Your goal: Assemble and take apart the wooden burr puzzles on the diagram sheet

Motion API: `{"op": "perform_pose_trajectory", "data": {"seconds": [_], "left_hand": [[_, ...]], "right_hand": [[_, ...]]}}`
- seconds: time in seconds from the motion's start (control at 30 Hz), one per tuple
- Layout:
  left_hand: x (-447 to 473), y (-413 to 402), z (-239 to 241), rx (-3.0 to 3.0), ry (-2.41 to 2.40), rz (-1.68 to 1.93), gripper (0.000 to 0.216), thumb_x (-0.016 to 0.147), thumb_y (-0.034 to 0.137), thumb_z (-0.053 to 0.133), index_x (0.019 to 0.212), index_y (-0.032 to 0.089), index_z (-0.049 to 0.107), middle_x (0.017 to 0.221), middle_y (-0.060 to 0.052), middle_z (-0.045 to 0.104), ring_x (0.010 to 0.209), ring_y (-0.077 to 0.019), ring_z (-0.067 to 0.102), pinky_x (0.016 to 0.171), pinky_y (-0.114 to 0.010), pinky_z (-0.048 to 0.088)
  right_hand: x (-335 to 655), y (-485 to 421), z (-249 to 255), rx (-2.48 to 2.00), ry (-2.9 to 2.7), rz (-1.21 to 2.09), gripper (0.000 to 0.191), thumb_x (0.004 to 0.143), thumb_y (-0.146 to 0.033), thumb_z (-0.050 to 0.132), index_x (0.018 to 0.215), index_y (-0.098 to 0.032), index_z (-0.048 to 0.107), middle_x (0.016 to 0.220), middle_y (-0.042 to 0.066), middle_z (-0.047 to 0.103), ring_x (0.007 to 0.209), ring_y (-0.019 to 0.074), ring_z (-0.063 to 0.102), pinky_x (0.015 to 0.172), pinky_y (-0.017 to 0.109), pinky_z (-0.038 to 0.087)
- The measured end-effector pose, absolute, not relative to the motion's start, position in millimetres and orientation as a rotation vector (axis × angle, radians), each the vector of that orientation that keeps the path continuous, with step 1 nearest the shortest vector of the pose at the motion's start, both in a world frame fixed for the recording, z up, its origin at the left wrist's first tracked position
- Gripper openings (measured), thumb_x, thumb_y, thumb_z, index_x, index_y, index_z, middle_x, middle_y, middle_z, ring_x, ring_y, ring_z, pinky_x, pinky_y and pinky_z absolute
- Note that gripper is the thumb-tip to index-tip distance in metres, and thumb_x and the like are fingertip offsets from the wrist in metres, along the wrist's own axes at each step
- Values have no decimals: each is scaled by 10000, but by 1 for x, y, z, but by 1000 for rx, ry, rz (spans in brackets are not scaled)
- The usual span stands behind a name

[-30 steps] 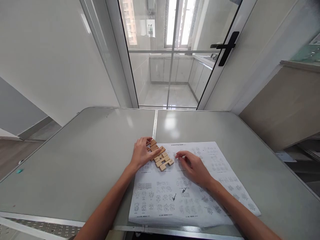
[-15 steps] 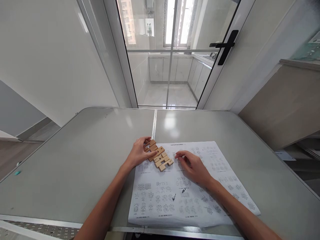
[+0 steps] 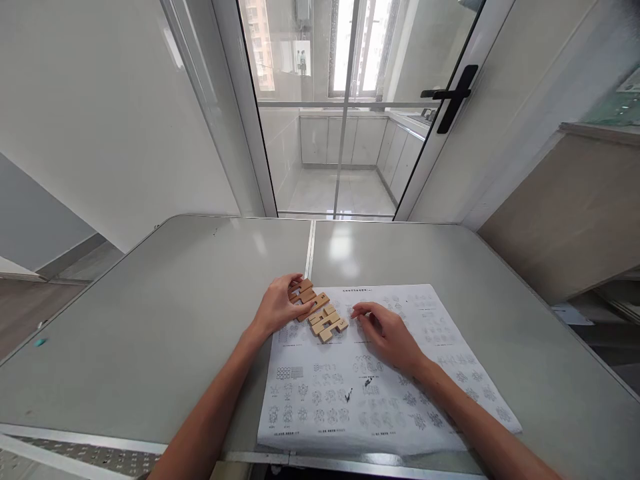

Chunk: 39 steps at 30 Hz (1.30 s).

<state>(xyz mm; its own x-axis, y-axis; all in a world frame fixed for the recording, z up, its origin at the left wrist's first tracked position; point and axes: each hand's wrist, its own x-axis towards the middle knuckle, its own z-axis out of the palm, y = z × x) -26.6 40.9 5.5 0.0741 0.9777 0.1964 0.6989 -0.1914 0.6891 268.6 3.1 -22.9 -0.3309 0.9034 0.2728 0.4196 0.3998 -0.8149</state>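
Observation:
Several notched, interlocking wooden puzzle pieces [image 3: 329, 322] lie in a slanting row on the upper left of a printed paper sheet [image 3: 345, 363]. The upper ones are darker brown, the lower ones pale, and small dark marks show on some. My left hand [image 3: 276, 303] is closed around the darker pieces [image 3: 306, 293], thumb on the near side and fingers curled over the far end, hiding part of them. Just right of the pale pieces, my right hand [image 3: 387, 333] rests over the sheet, fingers loosely bent and apart, with nothing visible in it.
The sheet carries rows of small line diagrams and lies on a grey table [image 3: 150, 333] with a metal seam. A small teal bit [image 3: 40, 342] sits near the left edge. Beyond the table stands a glass door with a black handle [image 3: 453, 97].
The view has shifted very slightly. Both hands and the wooden pieces keep practically the same positions.

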Motion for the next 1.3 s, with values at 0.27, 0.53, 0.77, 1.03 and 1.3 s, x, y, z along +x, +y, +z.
{"op": "perform_pose_trajectory", "data": {"seconds": [0.27,0.53,0.77,1.03,1.3], "left_hand": [[-23,41,8,1951,1632,954,572,756,394,869,1270,236,676,1244,-99,724,1167,-313,712,996,-481,624],[-22,38,10,1942,1616,921,579,792,384,847,1313,241,641,1294,-86,718,1205,-305,706,1001,-457,624],[-20,36,12,2041,1598,935,501,823,338,802,1288,255,636,1282,-69,706,1139,-282,734,948,-423,624],[-19,36,9,2063,1590,961,498,842,349,800,1300,246,634,1226,-75,758,1100,-284,748,954,-436,616],[-19,36,7,2113,1558,951,461,875,401,789,1288,258,641,1204,-64,751,1097,-270,738,958,-425,607]], "right_hand": [[269,3,-22,-1137,-1912,843,227,1065,-295,496,1191,-233,674,1103,103,782,832,225,688,690,365,560],[268,2,-20,-1131,-1915,827,234,1070,-311,495,1192,-234,679,1092,101,782,790,218,670,692,370,558],[270,3,-24,-1126,-1934,815,251,1073,-341,489,1199,-236,680,1097,100,781,754,213,659,677,368,567],[269,3,-25,-1130,-1922,836,237,1074,-325,495,1203,-233,671,1097,102,778,766,213,665,685,363,564],[269,3,-23,-1131,-1932,830,230,1069,-310,496,1201,-238,670,1098,94,776,753,206,647,684,359,555]]}}
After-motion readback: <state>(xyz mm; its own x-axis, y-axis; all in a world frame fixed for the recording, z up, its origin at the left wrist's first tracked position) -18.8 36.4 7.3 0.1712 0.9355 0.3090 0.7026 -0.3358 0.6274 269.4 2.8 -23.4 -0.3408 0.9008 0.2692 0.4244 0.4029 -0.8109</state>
